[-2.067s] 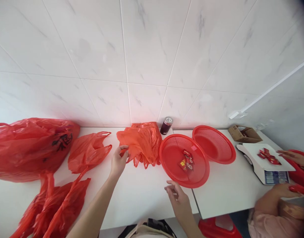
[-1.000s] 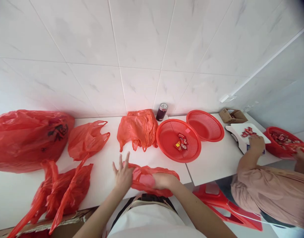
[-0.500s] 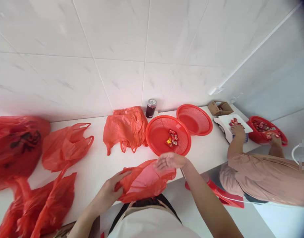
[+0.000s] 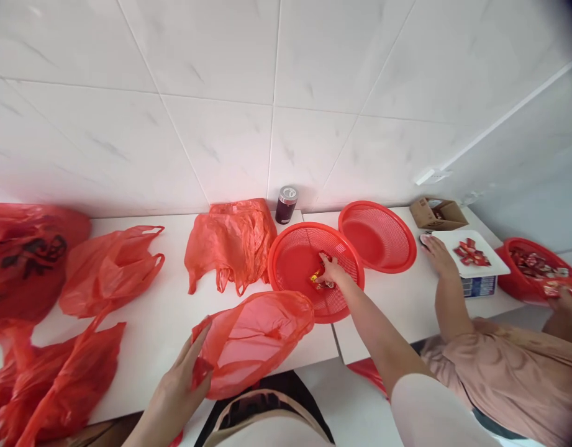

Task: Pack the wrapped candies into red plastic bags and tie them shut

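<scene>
My left hand point(image 4: 186, 379) grips the left edge of a thin red plastic bag point(image 4: 255, 341), thumb on one side and fingers on the other. The bag's mouth hangs wide and its far end reaches the near rim of a red mesh basket point(image 4: 279, 245). Inside that basket, my right hand point(image 4: 331, 271) is closed over a small cluster of wrapped candies point(image 4: 315, 277). Red and yellow wrappers show around its fingertips; the rest are hidden beneath the hand.
A pile of red bags point(image 4: 234, 242) lies beside a dark tumbler point(image 4: 286, 205). Filled bags point(image 4: 34, 261) stand at left. Another red basket point(image 4: 407, 233) sits right. Beyond it, a co-worker's hand point(image 4: 438, 251) is by a scale point(image 4: 495, 266) holding candies, near a cardboard box point(image 4: 425, 216).
My right hand has gone from above the bag into the basket, onto the candies. The bag now stands wider. The co-worker's hand has left the candies on the scale for its left side.
</scene>
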A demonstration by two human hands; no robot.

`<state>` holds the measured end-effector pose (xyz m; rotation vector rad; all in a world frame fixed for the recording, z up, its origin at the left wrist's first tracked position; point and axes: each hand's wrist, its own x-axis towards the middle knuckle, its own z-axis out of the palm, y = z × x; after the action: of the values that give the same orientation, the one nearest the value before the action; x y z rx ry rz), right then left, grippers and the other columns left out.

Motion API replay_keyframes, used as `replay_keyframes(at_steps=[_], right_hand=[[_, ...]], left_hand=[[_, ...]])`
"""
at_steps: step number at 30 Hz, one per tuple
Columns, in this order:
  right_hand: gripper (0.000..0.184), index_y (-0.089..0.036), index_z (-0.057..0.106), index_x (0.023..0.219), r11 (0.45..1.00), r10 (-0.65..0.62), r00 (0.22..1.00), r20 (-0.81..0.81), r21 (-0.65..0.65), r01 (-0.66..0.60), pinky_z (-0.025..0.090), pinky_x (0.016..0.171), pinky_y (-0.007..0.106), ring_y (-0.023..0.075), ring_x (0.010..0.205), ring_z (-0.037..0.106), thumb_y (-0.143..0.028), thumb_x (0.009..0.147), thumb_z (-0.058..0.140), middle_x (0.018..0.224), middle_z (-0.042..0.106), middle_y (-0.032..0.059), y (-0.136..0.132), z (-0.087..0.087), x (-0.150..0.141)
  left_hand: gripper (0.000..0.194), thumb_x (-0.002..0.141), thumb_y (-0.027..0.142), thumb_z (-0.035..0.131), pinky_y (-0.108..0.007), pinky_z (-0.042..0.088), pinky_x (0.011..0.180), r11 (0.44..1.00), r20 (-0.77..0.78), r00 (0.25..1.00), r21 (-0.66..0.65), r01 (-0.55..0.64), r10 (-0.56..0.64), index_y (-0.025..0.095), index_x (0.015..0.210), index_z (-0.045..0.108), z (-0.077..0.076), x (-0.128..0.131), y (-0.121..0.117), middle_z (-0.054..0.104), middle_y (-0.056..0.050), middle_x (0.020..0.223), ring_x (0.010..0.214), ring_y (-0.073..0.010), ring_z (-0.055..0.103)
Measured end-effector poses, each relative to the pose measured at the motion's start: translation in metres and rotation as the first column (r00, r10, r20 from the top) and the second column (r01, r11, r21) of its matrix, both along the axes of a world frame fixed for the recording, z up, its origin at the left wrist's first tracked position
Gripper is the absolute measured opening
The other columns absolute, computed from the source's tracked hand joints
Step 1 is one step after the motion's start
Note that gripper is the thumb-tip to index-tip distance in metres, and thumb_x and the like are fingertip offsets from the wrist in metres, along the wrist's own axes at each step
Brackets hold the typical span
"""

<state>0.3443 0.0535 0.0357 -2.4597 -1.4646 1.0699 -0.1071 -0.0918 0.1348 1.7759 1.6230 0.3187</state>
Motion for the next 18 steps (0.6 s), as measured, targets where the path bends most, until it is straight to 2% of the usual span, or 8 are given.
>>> replay_keyframes(at_steps=[4, 6, 9, 11, 13, 15, 18], right_hand=[[0.072, -0.022, 0.053, 0.127, 1.0, 0.018, 1.0, -0.003, 0.023, -0.018, 0.048, 0.079, 0.03, 0.0225, 0.093, 0.06, -0.034, 0.064, 0.084, 0.132, 0.037, 0.0165, 0.004, -0.015, -0.001], [0.064, -0.021, 0.054, 0.125, 0.999, 0.015, 1.0, -0.01, 0.041, -0.014, 0.048, 0.078, 0.027, 0.0199, 0.092, 0.059, -0.032, 0.068, 0.082, 0.128, 0.04, 0.0147, 0.002, -0.018, 0.0], [0.074, -0.023, 0.046, 0.134, 0.999, 0.005, 1.0, -0.025, 0.038, -0.004, 0.048, 0.073, 0.024, 0.0172, 0.089, 0.058, -0.025, 0.068, 0.08, 0.128, 0.04, 0.0138, -0.005, -0.02, 0.004], [0.086, -0.025, 0.041, 0.139, 1.0, 0.004, 0.999, -0.031, 0.022, -0.003, 0.049, 0.069, 0.023, 0.0162, 0.085, 0.058, -0.02, 0.063, 0.083, 0.131, 0.038, 0.0142, -0.012, -0.02, 0.004], [0.091, -0.026, 0.04, 0.14, 1.0, 0.0, 1.0, -0.022, 0.023, 0.001, 0.05, 0.068, 0.024, 0.0161, 0.084, 0.059, -0.015, 0.062, 0.084, 0.133, 0.038, 0.0143, -0.019, -0.021, 0.002], [0.077, -0.024, 0.042, 0.138, 0.999, -0.019, 1.0, -0.001, 0.047, 0.019, 0.051, 0.07, 0.027, 0.0166, 0.085, 0.059, -0.016, 0.071, 0.079, 0.13, 0.042, 0.0128, -0.025, -0.022, -0.003], [0.042, -0.018, 0.049, 0.129, 0.992, -0.061, 0.998, 0.031, 0.113, 0.057, 0.054, 0.073, 0.032, 0.0174, 0.088, 0.059, -0.025, 0.091, 0.063, 0.119, 0.052, 0.0092, -0.032, -0.018, -0.01]], left_hand=[[0.073, 0.082, 0.023, 0.05, -0.031, 0.05, 0.094, 1.0, -0.022, 1.0, 0.014, -0.007, 0.008, 0.032, 0.15, 0.025, -0.006, 0.008, -0.003, 0.039, -0.004, 0.152, 0.136, -0.0268, 0.04], [0.073, 0.084, 0.024, 0.049, -0.032, 0.049, 0.095, 1.0, -0.013, 1.0, 0.016, -0.013, 0.014, 0.031, 0.151, 0.023, -0.008, 0.011, -0.003, 0.035, -0.005, 0.154, 0.137, -0.0272, 0.038], [0.072, 0.085, 0.027, 0.048, -0.036, 0.047, 0.099, 0.999, 0.002, 0.999, -0.005, -0.036, 0.036, 0.031, 0.151, 0.02, -0.011, 0.013, -0.003, 0.032, -0.005, 0.155, 0.139, -0.028, 0.035], [0.072, 0.086, 0.029, 0.048, -0.039, 0.044, 0.103, 0.999, 0.012, 0.999, -0.022, -0.05, 0.05, 0.031, 0.152, 0.019, -0.014, 0.014, -0.005, 0.034, -0.006, 0.154, 0.14, -0.0288, 0.033], [0.071, 0.086, 0.03, 0.048, -0.04, 0.042, 0.104, 0.998, 0.033, 0.998, -0.035, -0.053, 0.054, 0.031, 0.152, 0.019, -0.016, 0.014, -0.006, 0.034, -0.006, 0.154, 0.139, -0.0291, 0.034], [0.071, 0.087, 0.03, 0.046, -0.04, 0.042, 0.104, 0.998, 0.054, 0.998, -0.052, -0.042, 0.045, 0.031, 0.152, 0.018, -0.017, 0.013, -0.008, 0.032, -0.007, 0.154, 0.138, -0.0291, 0.036], [0.069, 0.088, 0.031, 0.045, -0.041, 0.039, 0.106, 0.998, 0.087, 0.996, -0.06, -0.021, 0.026, 0.03, 0.152, 0.018, -0.015, 0.012, -0.006, 0.03, -0.008, 0.155, 0.14, -0.0284, 0.032]])
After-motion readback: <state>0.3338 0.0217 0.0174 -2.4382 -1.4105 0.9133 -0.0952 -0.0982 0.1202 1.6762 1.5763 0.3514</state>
